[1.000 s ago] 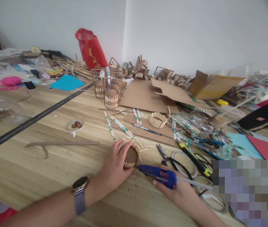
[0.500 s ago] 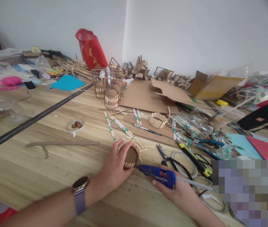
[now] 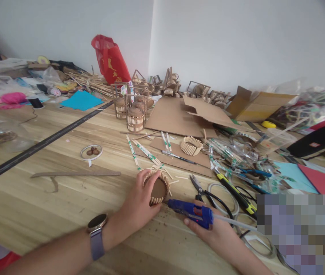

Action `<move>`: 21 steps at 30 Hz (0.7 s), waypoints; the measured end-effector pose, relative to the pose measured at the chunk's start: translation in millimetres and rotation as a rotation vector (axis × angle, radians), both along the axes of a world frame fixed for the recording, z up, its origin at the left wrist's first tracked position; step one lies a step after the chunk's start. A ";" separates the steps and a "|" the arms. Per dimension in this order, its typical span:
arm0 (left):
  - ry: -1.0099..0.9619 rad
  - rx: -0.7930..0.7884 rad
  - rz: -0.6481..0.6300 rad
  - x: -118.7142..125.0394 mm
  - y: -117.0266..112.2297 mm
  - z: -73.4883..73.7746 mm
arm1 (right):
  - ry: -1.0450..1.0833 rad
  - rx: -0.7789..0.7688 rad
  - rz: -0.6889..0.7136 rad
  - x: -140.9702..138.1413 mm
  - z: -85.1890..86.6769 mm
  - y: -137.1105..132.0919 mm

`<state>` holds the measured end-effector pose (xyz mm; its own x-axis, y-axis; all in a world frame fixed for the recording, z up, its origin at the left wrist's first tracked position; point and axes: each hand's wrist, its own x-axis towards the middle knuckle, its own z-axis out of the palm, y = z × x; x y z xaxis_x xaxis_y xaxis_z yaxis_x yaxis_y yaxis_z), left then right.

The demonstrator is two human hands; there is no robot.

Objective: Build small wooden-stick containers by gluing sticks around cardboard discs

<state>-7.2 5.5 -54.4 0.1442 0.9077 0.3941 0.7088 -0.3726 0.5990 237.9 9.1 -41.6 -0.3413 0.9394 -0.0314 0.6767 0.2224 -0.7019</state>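
Basket (image 3: 157,200) of short pale sticks set around a round brown base (image 3: 160,187) sits just below the centre of the frame, mouth up, on the table (image 3: 73,214). The left hand (image 3: 143,194) is half curled around its left side, fingers over the far rim and thumb along the near wall, with a firm-looking hold. The right hand (image 3: 216,231), lower right of centre, is closed around a blue glue gun (image 3: 192,212); its grip is mostly hidden, so I cannot tell how hard the trigger is pressed. The nozzle points left at the basket's near right wall; whether it touches is too small to tell. A pale glue stick (image 3: 235,221) runs out of the gun's back end.

The basket looks light and fairly stiff, but each stick seems held only at its joint, so a hard squeeze could snap one off or skew it. Best hold: spread fingers low around the outer wall, near the base, clear of the hot nozzle. The gun is likely heavier, smooth plastic, best held by the handle.

Scissors (image 3: 198,186) lie just beyond the gun; a second stick ring (image 3: 191,145) rests right of centre.
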 end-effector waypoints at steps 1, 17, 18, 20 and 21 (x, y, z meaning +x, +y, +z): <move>0.004 0.002 -0.002 -0.1 0.0 0.0 | -0.001 0.004 -0.004 0.0 0.0 0.0; 0.015 0.008 -0.004 -0.4 0.5 -0.8 | -0.028 -0.005 0.062 -6.0 7.8 -0.2; 0.014 0.010 -0.003 -0.5 0.6 -1.0 | -0.028 -0.002 0.064 -6.3 8.0 -0.1; 0.012 0.016 -0.004 -0.5 0.8 -1.3 | -0.029 0.010 0.056 -6.0 6.7 0.1; 0.010 0.019 -0.005 -0.4 0.9 -1.3 | -0.031 0.015 0.051 -5.7 5.6 0.0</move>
